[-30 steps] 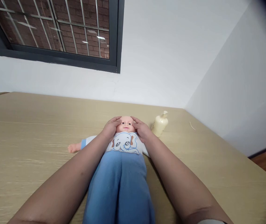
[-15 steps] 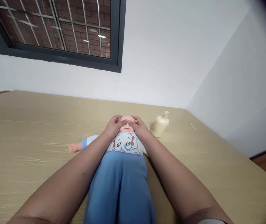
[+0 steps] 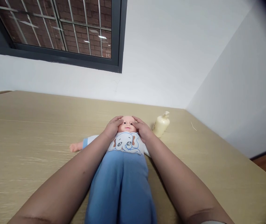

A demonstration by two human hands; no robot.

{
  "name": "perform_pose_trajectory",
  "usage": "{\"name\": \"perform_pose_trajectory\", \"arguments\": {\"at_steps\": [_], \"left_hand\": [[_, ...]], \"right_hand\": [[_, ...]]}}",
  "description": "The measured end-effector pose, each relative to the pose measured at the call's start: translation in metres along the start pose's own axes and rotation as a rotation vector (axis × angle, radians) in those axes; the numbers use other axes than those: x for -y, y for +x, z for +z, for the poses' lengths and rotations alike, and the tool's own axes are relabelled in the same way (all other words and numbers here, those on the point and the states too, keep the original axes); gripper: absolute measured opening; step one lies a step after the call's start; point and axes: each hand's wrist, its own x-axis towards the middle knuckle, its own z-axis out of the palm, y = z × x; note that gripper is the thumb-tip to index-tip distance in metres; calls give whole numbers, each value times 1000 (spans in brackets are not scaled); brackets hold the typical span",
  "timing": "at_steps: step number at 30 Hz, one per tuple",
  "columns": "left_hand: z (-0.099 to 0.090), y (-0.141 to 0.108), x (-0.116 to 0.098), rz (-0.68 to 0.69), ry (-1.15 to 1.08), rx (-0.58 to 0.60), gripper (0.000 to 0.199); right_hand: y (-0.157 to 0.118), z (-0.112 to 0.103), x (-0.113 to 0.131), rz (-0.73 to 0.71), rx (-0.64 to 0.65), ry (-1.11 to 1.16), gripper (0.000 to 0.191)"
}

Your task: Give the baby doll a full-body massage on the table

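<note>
A baby doll (image 3: pixel 121 174) lies on its back on the table, its head toward the wall. It wears a white top with an elephant print (image 3: pixel 125 143) and blue trousers. My left hand (image 3: pixel 114 127) cups one side of the doll's head, with the thumb near its eye. On the other side my right hand (image 3: pixel 142 128) holds the head the same way, its thumb on the cheek by the other eye. Between the two thumbs the doll's face shows. One doll hand (image 3: pixel 75 147) sticks out past my left forearm; the other is hidden by my right forearm.
A cream pump bottle (image 3: pixel 161 125) stands on the wooden table (image 3: pixel 41 124), right of the doll's head. Farther right lies a thin pale strip (image 3: pixel 193 126). A white wall (image 3: pixel 151 62) and a dark-framed barred window (image 3: pixel 58 31) rise behind.
Both thumbs have slid outward from the middle of the doll's face toward its sides, uncovering the eyes. My palms stay beside its head. The bottle has not moved.
</note>
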Motion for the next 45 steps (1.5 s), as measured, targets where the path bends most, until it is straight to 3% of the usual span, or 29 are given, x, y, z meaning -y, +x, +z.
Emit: {"name": "perform_pose_trajectory", "arguments": {"at_steps": [4,9,16,19,21,23,25,27,29,32,37,40,45], "left_hand": [[2,-4,-5,15,38,-13,53],[4,-7,-9,31,93,-55,52],[2,-2,-3,32,117,-47,42],[1,-2,-2,23,102,-11,45],[-1,-4,-3,16,89,29,58],[-3,-7,-5,-10,86,96,84],[-6,-9,-7,-39,102,178,110],[-9,-10,-10,-49,124,237,122],[-10,-10,-11,-36,149,245,118],[-11,-8,-12,12,217,221,95],[-15,-1,-9,107,331,126,71],[-16,1,-8,131,337,70,61],[-19,1,-10,178,369,26,52]], "right_hand": [[2,-1,-2,-112,-55,-209,58],[4,-1,-1,-139,-102,-375,61],[9,1,-4,-102,-105,-303,43],[8,-3,-4,-66,-48,-220,50],[6,-7,-2,-26,24,-138,63],[3,-12,0,0,102,-105,78],[1,-17,3,-1,176,-154,93],[0,-21,6,-6,260,-214,103],[0,-23,7,-5,318,-252,108],[1,-24,8,-23,300,-299,112],[0,-21,10,-101,319,-309,77],[-1,-19,12,-114,248,-364,67],[1,-20,12,-108,86,-427,70]]}}
